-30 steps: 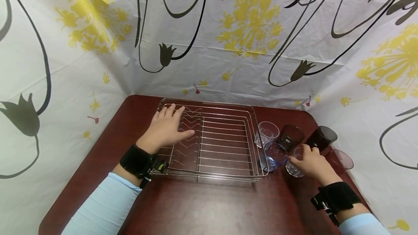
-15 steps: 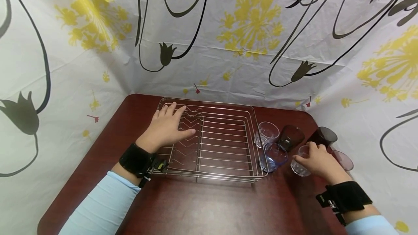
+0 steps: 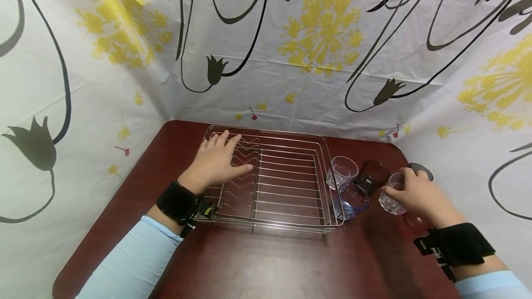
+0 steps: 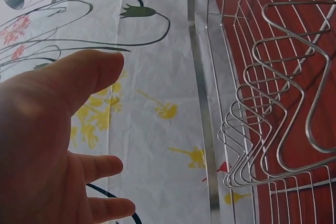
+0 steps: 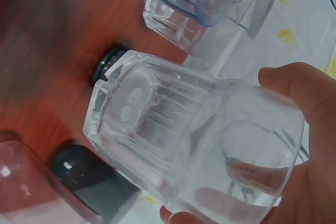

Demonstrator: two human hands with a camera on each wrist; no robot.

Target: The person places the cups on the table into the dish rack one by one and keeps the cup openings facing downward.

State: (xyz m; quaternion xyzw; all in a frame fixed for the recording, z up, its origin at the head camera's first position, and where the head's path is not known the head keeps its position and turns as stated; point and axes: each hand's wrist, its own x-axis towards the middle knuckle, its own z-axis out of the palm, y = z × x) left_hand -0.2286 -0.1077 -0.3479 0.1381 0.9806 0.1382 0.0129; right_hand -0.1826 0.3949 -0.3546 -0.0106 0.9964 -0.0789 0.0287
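In the head view my right hand (image 3: 424,197) holds a clear faceted glass (image 3: 390,200) with thumb and fingers round its upper part. The right wrist view shows that clear glass (image 5: 173,124) close up, tilted in the picture, seemingly lifted off the table. My left hand (image 3: 212,163) hovers over the left side of a metal wire dish rack (image 3: 291,227), fingers spread and holding nothing. In the left wrist view, the thumb points toward the rack's wavy wire dividers (image 4: 283,98), apart from them. Part of the right fingers is hidden behind the glass.
Right of the rack stand a blue glass (image 3: 353,200), another clear glass (image 3: 345,170) and a dark glass (image 3: 371,174). A grey-black glass (image 3: 423,170) and a pink glass (image 3: 415,220) are partly hidden by my right hand. Patterned cloth (image 3: 291,100) walls surround the table.
My right hand has moved right and farther back with the clear glass, away from the blue glass. It now covers more of the pink and grey-black glasses. The left hand has stayed over the rack.
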